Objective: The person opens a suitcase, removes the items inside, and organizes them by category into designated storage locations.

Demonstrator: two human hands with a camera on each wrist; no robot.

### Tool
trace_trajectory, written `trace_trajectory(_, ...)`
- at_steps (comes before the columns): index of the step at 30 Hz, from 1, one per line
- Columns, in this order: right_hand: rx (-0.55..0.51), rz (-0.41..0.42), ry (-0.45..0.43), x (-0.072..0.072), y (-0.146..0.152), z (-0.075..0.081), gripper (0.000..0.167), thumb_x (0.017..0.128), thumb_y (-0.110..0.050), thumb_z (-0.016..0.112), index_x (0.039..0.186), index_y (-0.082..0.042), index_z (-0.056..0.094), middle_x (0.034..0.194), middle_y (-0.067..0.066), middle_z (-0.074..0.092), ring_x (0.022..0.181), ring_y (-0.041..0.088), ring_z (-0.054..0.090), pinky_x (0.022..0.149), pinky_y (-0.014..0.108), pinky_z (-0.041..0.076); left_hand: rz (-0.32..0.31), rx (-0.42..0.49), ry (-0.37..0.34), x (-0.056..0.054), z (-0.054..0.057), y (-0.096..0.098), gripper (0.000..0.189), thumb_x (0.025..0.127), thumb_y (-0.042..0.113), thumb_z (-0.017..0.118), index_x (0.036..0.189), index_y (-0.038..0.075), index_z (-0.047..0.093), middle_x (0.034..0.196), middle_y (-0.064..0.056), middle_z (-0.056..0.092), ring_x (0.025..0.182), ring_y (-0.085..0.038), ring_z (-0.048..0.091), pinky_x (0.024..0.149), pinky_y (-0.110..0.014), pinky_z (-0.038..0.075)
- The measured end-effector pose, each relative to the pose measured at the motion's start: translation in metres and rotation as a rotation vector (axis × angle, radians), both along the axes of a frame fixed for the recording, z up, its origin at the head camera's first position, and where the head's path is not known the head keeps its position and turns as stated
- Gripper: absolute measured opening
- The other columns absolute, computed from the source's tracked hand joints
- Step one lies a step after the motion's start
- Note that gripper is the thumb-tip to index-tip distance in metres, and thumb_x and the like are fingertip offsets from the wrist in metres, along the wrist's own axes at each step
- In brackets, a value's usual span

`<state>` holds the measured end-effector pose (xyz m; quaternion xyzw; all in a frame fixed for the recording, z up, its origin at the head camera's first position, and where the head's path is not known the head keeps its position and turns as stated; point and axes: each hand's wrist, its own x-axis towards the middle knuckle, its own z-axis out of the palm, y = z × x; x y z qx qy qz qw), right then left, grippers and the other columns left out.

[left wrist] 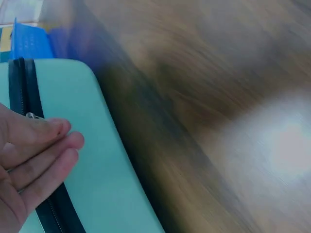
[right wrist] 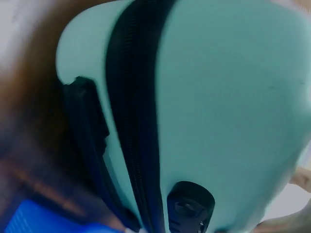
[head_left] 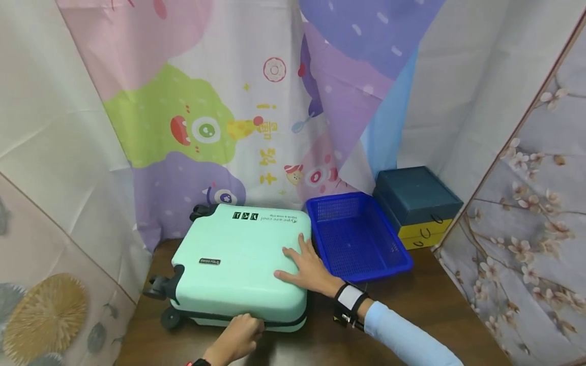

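A mint-green hard-shell suitcase lies flat on the brown table, its black wheels toward the left. My left hand is at the suitcase's near side, pinching the zipper pull between thumb and finger. The black zipper runs along that side and looks closed where it shows. On top of the shell, near its right end, my right hand rests with fingers spread. The right wrist view shows a black handle and a black lock on the suitcase's end.
Just right of the suitcase sits a blue plastic basket. Behind it, at the back right, a dark teal box stands on yellow drawers with loop handles. A printed curtain hangs behind the table.
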<state>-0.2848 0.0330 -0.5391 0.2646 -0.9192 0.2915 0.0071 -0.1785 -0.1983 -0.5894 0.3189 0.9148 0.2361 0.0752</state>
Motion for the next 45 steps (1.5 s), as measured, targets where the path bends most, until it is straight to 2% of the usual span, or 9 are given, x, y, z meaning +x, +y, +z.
trace_trajectory(3,0.023,-0.003,-0.006,-0.015,0.002,0.004,0.061,0.09,-0.055,0.063,0.135,-0.015,0.06,0.156,0.033,0.015,0.14,0.057,0.014,0.095,0.07,0.037,0.03,0.005,0.024,-0.005,-0.001,0.016,0.047,0.074,-0.011,0.062,0.066,0.02,0.028,0.065,0.012,0.014,0.056,-0.005,0.014,0.051,-0.025,0.016)
trace_trajectory(7,0.115,-0.041,0.09,-0.027,0.002,0.012,0.05,0.094,-0.049,0.061,0.132,-0.015,0.063,0.154,0.032,0.027,0.136,0.056,0.029,0.094,0.065,0.041,0.084,0.014,0.099,-0.016,-0.004,0.041,0.048,0.072,-0.011,0.062,0.065,0.02,0.026,0.064,0.011,0.013,0.056,-0.006,0.013,0.05,-0.025,0.015)
trace_trajectory(11,0.228,0.027,0.161,-0.017,-0.002,0.014,0.052,0.097,-0.049,0.056,0.14,-0.019,0.058,0.154,0.026,0.032,0.135,0.059,0.028,0.098,0.069,0.034,0.13,0.007,0.15,-0.027,-0.007,0.063,0.044,0.068,-0.011,0.06,0.06,0.019,0.029,0.059,0.014,0.015,0.053,-0.005,0.015,0.047,-0.024,0.017)
trace_trajectory(16,0.354,0.199,0.207,0.001,-0.003,0.008,0.08,0.088,-0.066,0.056,0.155,-0.025,0.036,0.159,0.024,0.02,0.14,0.059,0.01,0.101,0.078,0.014,0.184,0.008,0.205,-0.032,-0.012,0.074,0.042,0.068,-0.01,0.06,0.057,0.018,0.031,0.057,0.013,0.016,0.052,-0.005,0.015,0.046,-0.024,0.018)
trace_trajectory(19,0.431,0.226,0.281,0.004,0.0,0.004,0.09,0.086,-0.07,0.055,0.158,-0.026,0.026,0.161,0.023,0.015,0.142,0.057,0.007,0.102,0.077,0.013,0.206,0.039,0.247,-0.028,-0.016,0.071,0.045,0.078,-0.008,0.062,0.057,0.018,0.032,0.057,0.014,0.015,0.052,-0.005,0.014,0.046,-0.023,0.019)
trace_trajectory(23,0.438,0.247,0.311,0.004,0.004,0.002,0.089,0.087,-0.068,0.054,0.159,-0.025,0.024,0.161,0.022,0.015,0.142,0.057,0.008,0.102,0.077,0.015,0.22,0.096,0.229,-0.023,-0.021,0.064,0.035,0.082,-0.006,0.064,0.06,0.015,0.047,0.054,0.014,0.027,0.05,-0.002,0.023,0.047,-0.021,0.027)
trace_trajectory(27,0.42,0.266,0.327,0.003,0.006,0.002,0.087,0.088,-0.067,0.053,0.158,-0.024,0.026,0.161,0.023,0.016,0.141,0.058,0.009,0.101,0.077,0.016,0.231,0.095,0.201,-0.022,-0.022,0.054,0.019,0.076,-0.008,0.063,0.071,0.01,0.064,0.058,0.009,0.052,0.052,-0.004,0.048,0.05,-0.024,0.042)
trace_trajectory(30,0.416,0.264,0.336,0.003,0.007,0.002,0.086,0.088,-0.068,0.053,0.158,-0.025,0.026,0.161,0.022,0.017,0.141,0.057,0.01,0.101,0.077,0.016,0.243,0.076,0.204,-0.023,-0.021,0.047,0.016,0.075,-0.007,0.065,0.074,0.008,0.069,0.063,0.007,0.06,0.056,-0.008,0.057,0.053,-0.029,0.048)
trace_trajectory(45,0.429,0.233,0.343,0.004,0.005,0.0,0.088,0.086,-0.07,0.054,0.158,-0.027,0.026,0.161,0.02,0.017,0.142,0.056,0.01,0.102,0.077,0.015,0.391,0.03,0.21,-0.015,-0.015,0.01,0.013,0.076,0.003,0.078,0.072,0.015,0.075,0.067,0.008,0.068,0.059,-0.013,0.064,0.051,-0.034,0.049)
